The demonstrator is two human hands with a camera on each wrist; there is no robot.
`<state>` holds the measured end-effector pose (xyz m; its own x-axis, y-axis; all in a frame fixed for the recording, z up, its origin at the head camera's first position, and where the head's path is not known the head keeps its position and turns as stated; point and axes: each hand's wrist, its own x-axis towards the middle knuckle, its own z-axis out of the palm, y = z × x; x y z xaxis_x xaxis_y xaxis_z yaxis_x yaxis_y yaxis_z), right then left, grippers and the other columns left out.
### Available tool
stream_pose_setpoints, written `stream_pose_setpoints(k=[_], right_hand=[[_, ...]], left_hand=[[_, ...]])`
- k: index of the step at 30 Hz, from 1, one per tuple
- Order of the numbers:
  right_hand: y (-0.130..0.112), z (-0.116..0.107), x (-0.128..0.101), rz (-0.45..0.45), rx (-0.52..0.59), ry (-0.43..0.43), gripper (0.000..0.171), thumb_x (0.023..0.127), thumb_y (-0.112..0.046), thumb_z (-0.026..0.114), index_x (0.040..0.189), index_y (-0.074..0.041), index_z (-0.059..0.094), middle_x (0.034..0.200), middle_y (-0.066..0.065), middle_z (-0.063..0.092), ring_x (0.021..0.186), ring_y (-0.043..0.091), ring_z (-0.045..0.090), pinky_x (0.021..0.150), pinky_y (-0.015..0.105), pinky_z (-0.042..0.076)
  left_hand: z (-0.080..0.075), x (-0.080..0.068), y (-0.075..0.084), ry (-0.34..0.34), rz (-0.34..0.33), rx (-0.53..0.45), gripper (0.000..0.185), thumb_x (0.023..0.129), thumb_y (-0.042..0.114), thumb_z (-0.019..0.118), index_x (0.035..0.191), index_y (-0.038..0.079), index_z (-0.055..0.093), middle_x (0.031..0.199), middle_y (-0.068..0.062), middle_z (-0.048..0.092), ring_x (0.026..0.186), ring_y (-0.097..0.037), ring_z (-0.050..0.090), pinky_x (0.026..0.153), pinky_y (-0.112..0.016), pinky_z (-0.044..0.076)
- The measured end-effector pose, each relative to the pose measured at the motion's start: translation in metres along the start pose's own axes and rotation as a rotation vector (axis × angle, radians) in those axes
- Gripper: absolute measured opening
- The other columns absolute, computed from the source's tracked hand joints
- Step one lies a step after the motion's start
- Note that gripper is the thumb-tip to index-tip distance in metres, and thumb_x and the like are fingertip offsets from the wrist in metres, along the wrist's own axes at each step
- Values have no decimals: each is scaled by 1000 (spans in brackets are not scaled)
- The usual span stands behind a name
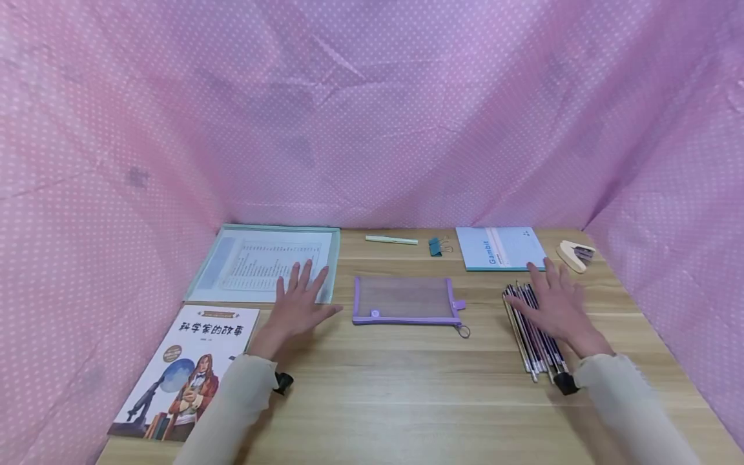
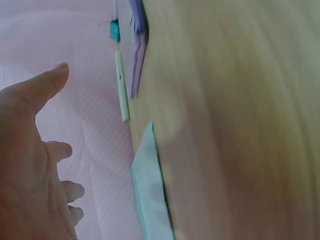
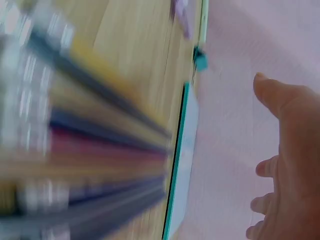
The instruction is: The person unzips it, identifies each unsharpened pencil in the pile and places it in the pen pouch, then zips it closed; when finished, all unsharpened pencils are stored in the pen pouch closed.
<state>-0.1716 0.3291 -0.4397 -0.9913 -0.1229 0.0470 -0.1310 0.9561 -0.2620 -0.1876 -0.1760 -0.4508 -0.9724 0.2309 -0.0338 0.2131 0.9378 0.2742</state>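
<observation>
My left hand [image 1: 295,311] hovers with spread fingers near the lower right corner of a clear document folder [image 1: 279,263] that has a printed sheet in it. A bundle of pencils [image 1: 531,329] lies on the right of the table, and my right hand [image 1: 558,311] is held above it, fingers spread and holding nothing. Between the two hands lies a purple mesh zipper pouch [image 1: 407,300] with a ring on its zip. In the right wrist view the pencils [image 3: 100,140] are blurred and close to the camera, apart from the hand [image 3: 295,160].
An illustrated book [image 1: 192,368] lies at the left front. Along the back are a pale green pen [image 1: 392,239], a teal binder clip [image 1: 435,247], a blue notebook [image 1: 500,248] and a cream stapler-like object [image 1: 574,256]. Pink dotted cloth [image 1: 372,129] encloses the wooden table [image 1: 407,400].
</observation>
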Motion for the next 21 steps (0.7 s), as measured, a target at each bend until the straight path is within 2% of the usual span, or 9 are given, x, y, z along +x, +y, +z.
stream_pose_setpoints(k=[4, 10, 15, 18, 21], right_hand=[[-24, 11, 2, -39, 13, -49, 93, 97, -61, 49, 158, -1, 12, 162, 36, 4, 145, 65, 3, 108, 83, 7], [-54, 34, 3, -87, 66, -103, 89, 97, -58, 52, 156, 1, 21, 160, 35, 17, 145, 60, 19, 111, 77, 19], [-70, 51, 7, -82, 135, -156, 83, 98, -54, 52, 154, 2, 28, 158, 34, 25, 144, 57, 26, 113, 73, 25], [-77, 59, 9, -86, 140, -159, 76, 97, -55, 53, 149, 0, 38, 154, 32, 35, 142, 53, 32, 110, 72, 30], [-83, 64, 10, -85, 123, -160, 73, 97, -56, 53, 146, -3, 43, 152, 30, 37, 142, 51, 31, 109, 74, 29]], left_hand=[[10, 2, 13, -16, 27, -31, 89, 92, 62, 56, 160, 19, 21, 169, -19, 8, 156, -44, 1, 120, -72, 4], [23, 5, 26, -70, 76, -62, 87, 92, 63, 56, 160, 18, 22, 168, -20, 9, 156, -44, -1, 120, -72, 3], [30, 8, 34, -105, 114, -53, 86, 93, 62, 55, 160, 18, 23, 167, -22, 13, 156, -45, 1, 120, -71, 5], [33, 9, 38, -137, 125, -60, 85, 93, 60, 56, 159, 17, 24, 167, -20, 15, 156, -44, 2, 121, -70, 5], [34, 10, 41, -175, 135, -65, 85, 92, 60, 57, 159, 18, 26, 168, -18, 16, 157, -43, 3, 122, -69, 6]])
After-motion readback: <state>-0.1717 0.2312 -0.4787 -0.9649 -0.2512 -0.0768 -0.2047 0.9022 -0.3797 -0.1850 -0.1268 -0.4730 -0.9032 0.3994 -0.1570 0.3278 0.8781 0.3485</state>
